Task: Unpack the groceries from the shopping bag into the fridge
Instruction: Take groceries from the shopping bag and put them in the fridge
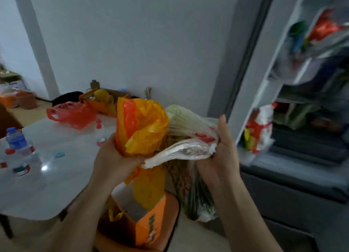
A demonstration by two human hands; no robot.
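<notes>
My left hand [111,157] grips the bunched neck of an orange and yellow plastic bag [140,127] in the middle of the view. My right hand [221,153] is closed on the crumpled top of a white plastic bag [188,136] with pale leafy greens [181,117] sticking out; its lower part [196,198] hangs down with dark greens inside. The two bags touch between my hands. An orange shopping bag [151,219] stands open on the floor below. The fridge [306,119] stands open at the right, its shelves holding bags and packets.
A white table [56,176] at the left carries water bottles [18,144], loose caps and a red plastic bag [71,115]. A cardboard box [105,100] with fruit sits against the wall behind. A red and white packet [260,127] sits in the fridge door shelf.
</notes>
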